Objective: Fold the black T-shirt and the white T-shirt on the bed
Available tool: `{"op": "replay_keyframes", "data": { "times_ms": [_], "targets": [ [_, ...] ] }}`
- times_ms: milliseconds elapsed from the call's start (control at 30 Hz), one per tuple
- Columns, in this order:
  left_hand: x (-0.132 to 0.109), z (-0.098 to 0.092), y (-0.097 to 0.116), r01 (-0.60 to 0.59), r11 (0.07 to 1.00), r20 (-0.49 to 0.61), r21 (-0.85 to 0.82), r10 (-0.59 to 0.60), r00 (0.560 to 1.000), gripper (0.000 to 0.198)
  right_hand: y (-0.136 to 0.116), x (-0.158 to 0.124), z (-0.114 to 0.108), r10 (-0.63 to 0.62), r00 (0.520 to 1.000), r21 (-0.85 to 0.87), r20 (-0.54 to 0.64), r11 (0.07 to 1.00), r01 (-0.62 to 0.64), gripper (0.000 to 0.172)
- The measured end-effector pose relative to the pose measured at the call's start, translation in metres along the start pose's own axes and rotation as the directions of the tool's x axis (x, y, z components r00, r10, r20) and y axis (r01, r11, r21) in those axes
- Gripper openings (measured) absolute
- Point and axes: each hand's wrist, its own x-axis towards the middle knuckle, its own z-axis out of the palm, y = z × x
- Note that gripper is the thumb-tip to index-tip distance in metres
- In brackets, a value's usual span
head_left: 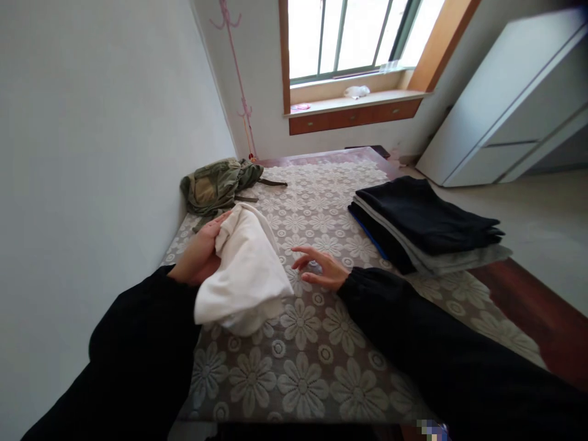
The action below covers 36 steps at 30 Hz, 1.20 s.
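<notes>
Floral lace covers the bed [316, 343] I'm working over, pale daisies on a grey ground. Nearest me, my left hand [199, 254] is closed on one white cloth [245, 272], soft and bunched into a rounded bundle that rests on the lace. Just beside it, my right hand [321, 266] lies open, fingers spread, touching the cover and holding nothing. Farther right sits one stack of folded clothes [427, 226], black layers over a grey one, flat and squared. Beyond the cloth, against the wall, one crumpled olive-green bag [215, 184] slumps. Farthest off, one window [349, 37] glows.
</notes>
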Motion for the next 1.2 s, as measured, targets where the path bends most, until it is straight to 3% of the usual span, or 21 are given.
{"op": "replay_keyframes", "data": {
  "times_ms": [100,200,300,333,400,500,600,700,767,833,967,1100,1200],
  "targets": [
    [-0.002,0.003,-0.007,0.086,0.995,0.104,-0.055,-0.08,0.991,0.038,-0.004,-0.001,0.003,0.005,0.999,0.143,0.045,0.99,-0.012,0.087],
    [0.002,-0.011,-0.025,0.007,0.999,0.198,-0.031,0.0,0.98,0.066,-0.005,0.001,0.008,0.134,0.989,0.244,-0.061,0.963,-0.116,0.086],
    [-0.001,-0.035,-0.052,-0.08,0.958,0.171,0.276,0.033,0.985,0.076,0.001,0.004,0.011,0.291,0.938,0.268,-0.187,0.934,-0.236,0.081],
    [-0.006,-0.043,-0.062,-0.117,0.901,0.164,0.419,0.052,0.985,0.073,0.004,0.005,0.011,0.303,0.922,0.249,-0.239,0.937,-0.244,0.085],
    [-0.024,-0.059,-0.08,-0.215,0.699,0.216,0.682,0.088,0.972,0.061,0.01,0.006,0.009,0.237,0.905,0.129,-0.354,0.971,-0.204,0.09],
    [-0.061,-0.08,-0.102,-0.398,0.295,0.387,0.869,0.096,0.917,0.05,0.011,0.004,0.003,0.002,0.904,-0.199,-0.428,0.975,-0.097,0.066],
    [-0.087,-0.105,-0.118,-0.504,0.021,0.501,0.863,0.077,0.862,0.063,0.002,0.002,-0.005,-0.199,0.905,-0.487,-0.377,0.873,-0.011,0.06],
    [-0.092,-0.129,-0.127,-0.508,-0.092,0.516,0.856,0.132,0.846,0.054,-0.008,0.002,-0.013,-0.259,0.946,-0.63,-0.194,0.772,0.082,0.077],
    [-0.086,-0.137,-0.131,-0.498,-0.068,0.501,0.864,0.189,0.844,0.039,-0.01,0.005,-0.017,-0.234,0.972,-0.643,-0.016,0.747,0.169,0.074],
    [-0.077,-0.138,-0.132,-0.479,0.038,0.454,0.877,0.259,0.852,0.035,-0.007,0.011,-0.02,-0.172,0.981,-0.59,0.086,0.785,0.189,0.059],
    [-0.065,-0.123,-0.121,-0.282,0.355,0.103,0.891,0.447,0.889,0.029,-0.017,0.015,-0.027,0.011,1.0,-0.438,-0.014,0.899,-0.017,0.033],
    [-0.087,-0.106,-0.092,-0.207,0.58,-0.172,0.788,0.53,0.831,0.033,-0.084,-0.017,-0.045,0.125,0.988,-0.174,-0.09,0.975,-0.139,0.01],
    [-0.115,-0.104,-0.059,-0.183,0.786,-0.393,0.591,0.479,0.785,0.037,-0.153,-0.058,-0.068,0.236,0.969,-0.026,-0.071,0.971,-0.239,0.028]
  ]
}}
